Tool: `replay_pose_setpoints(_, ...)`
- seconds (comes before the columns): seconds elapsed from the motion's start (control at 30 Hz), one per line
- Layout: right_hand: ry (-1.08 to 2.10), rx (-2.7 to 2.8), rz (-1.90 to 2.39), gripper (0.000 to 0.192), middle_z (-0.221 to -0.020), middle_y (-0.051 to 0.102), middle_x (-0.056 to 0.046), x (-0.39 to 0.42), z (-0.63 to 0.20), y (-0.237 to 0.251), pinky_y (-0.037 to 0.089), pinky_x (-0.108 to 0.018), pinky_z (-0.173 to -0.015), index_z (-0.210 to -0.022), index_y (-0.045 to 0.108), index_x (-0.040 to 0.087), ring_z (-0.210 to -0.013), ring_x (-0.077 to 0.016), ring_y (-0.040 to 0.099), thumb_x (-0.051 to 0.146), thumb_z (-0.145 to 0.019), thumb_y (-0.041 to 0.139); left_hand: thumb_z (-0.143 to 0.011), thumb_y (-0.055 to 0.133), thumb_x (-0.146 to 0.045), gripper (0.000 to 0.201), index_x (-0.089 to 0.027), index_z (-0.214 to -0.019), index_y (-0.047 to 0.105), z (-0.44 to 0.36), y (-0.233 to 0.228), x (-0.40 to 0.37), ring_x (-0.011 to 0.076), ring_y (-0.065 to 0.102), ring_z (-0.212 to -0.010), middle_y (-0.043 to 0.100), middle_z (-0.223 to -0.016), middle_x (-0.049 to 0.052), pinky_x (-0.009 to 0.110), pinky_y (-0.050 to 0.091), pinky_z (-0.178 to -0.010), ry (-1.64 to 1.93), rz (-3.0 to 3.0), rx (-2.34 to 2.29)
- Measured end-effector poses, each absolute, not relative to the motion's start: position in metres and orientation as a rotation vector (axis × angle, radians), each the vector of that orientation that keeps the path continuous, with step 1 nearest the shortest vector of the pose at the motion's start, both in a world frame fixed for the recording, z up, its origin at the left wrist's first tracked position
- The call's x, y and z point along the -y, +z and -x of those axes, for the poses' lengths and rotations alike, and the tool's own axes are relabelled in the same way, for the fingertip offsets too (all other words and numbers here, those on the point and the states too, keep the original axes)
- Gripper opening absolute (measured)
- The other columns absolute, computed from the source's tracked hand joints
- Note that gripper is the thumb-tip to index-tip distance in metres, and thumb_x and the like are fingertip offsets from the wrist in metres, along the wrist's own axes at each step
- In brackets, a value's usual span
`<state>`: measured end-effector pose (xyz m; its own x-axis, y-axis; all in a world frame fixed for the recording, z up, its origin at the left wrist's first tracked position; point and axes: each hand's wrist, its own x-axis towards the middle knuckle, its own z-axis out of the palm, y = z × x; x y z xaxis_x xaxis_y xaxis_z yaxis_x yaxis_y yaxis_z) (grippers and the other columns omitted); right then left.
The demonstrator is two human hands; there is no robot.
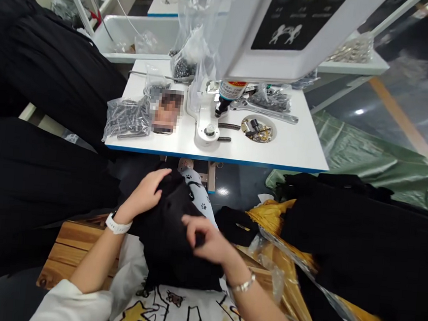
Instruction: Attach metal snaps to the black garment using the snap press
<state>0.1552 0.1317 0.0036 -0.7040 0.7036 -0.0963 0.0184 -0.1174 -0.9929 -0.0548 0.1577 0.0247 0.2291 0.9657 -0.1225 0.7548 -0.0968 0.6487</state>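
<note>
Black cloth [172,261]: over our legs [202,199], before the front edge of the table [300,150]
Left hand [147,192]: loosely open, on the cloth
Right hand [207,240]: fingers curled; whether gripping, we cannot tell
Plastic bag [128,118]: table's front left corner

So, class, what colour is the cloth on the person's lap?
The cloth is black, best seen in the head view.

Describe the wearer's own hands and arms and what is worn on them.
Both the left hand and right hand are gloveless. A white band circles the left wrist, a silvery bracelet the right. White sleeves leave both forearms bare.
</note>
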Motion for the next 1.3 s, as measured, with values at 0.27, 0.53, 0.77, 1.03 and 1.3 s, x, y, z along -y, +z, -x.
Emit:
replay_pose_setpoints(0.27,2.334,1.767,0.196,0.024,-0.065,0.046,0.004,-0.099,-0.144,0.012,0.033,-0.020,-0.060,-0.065,0.051,0.014,-0.062,-0.0064,0.042,0.032,-0.065,0.066,-0.073,0.046,-0.012,0.019,-0.018,-0.088,0.056,0.027,-0.016,-0.141,0.0201,0.056,-0.087,0.060,-0.084,0.004,0.048,0.032,-0.097,0.061,-1.981,-1.253)
replay_pose_setpoints(0.53,1.882,1.852,0.898,0.040,-0.084,0.046,0.002,-0.106,-0.147,0.039,0.034,-0.019,-0.063,-0.092,0.045,0.019,-0.069,-0.0069,0.042,-0.001,-0.056,0.044,-0.078,0.044,-0.024,0.015,-0.018,-0.092,0.044,0.066,0.011,-0.138,0.0114,0.052,-0.070,0.054,-0.078,-0.001,0.022,0.043,-0.065,0.742,-1.352,-1.500)
replay_pose_setpoints(0.77,1.393,2.640,1.140,0.087,-0.114,0.048,-0.004,-0.116,-0.157,0.049,0.038,-0.024,-0.062,-0.136,0.020,0.041,-0.073,-0.0134,0.053,-0.003,-0.062,0.033,-0.071,0.053,-0.017,0.094,-0.017,-0.138,-0.013,0.053,-0.020,-0.120,0.0253,0.040,-0.122,0.034,-0.136,0.019,0.039,0.034,-0.099,0.268,-1.565,-1.518)
replay_pose_setpoints(1.03,1.580,2.752,1.227,0.073,-0.103,0.060,-0.010,-0.107,-0.166,0.054,0.042,-0.034,-0.071,-0.138,0.021,0.035,-0.092,-0.0296,0.058,0.030,-0.074,0.056,-0.068,0.060,-0.020,0.084,-0.017,-0.140,0.016,0.016,-0.037,-0.184,0.0421,0.042,-0.118,0.013,-0.143,0.028,0.043,0.040,-0.089,-0.286,-1.508,-1.800)
replay_pose_setpoints(1.3,1.392,2.728,1.490,0.040,-0.090,0.064,-0.012,-0.097,-0.135,0.038,0.042,-0.032,-0.065,-0.110,0.050,0.021,-0.084,-0.0293,0.061,0.046,-0.080,0.049,-0.085,0.050,-0.032,0.045,-0.016,-0.126,0.040,0.005,-0.045,-0.226,0.0240,0.050,-0.108,0.046,-0.124,0.012,0.047,0.044,-0.089,-0.357,-1.220,-2.114)
